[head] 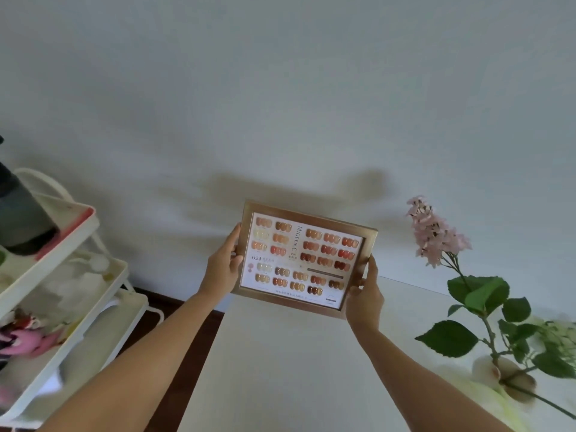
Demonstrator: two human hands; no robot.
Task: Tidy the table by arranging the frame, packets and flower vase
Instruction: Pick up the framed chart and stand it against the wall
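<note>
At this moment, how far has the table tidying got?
Nothing reads as finished yet. In hand: the frame is held up by its side edges in the left hand and right hand, above the table, not yet placed. The flower vase stands at right. No packets are in view, so they remain unjudged.

Frames: one frame (pixel 304 258), gripped at both side edges
Hands: two, left hand (pixel 223 268) and right hand (pixel 364 297)
Flower vases: one flower vase (pixel 511 380), right of the grip
Pink blooms: one (pixel 434 233)
Trolleys: one trolley (pixel 62 275), left of the grip; three tiers counted
Tables: one table (pixel 296 369), below the grip
</note>
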